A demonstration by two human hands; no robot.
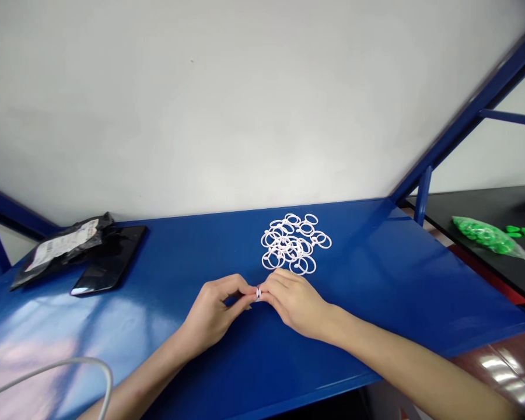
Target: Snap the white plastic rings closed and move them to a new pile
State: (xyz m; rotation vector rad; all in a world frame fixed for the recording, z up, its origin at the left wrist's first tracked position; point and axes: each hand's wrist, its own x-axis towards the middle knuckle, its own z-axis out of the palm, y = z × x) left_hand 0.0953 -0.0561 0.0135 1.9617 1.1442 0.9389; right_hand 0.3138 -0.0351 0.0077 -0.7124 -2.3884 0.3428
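My left hand (221,306) and my right hand (291,297) meet fingertip to fingertip above the blue table. Between them they pinch a small white piece (258,293), thumb and forefinger closed on each side. Fingers cover most of it, so its full shape is hidden. Just beyond my right hand lies a loose pile of white rings (289,244), thin hoops that overlap one another, several with a small knob on the rim.
A black plastic package (67,245) with a white label lies at the left, partly over a glossy black flat object (114,265). A white cable (70,361) loops at lower left. On a dark table at right is a bag of green pieces (485,236). Blue table (192,242) ends at a pale wall.
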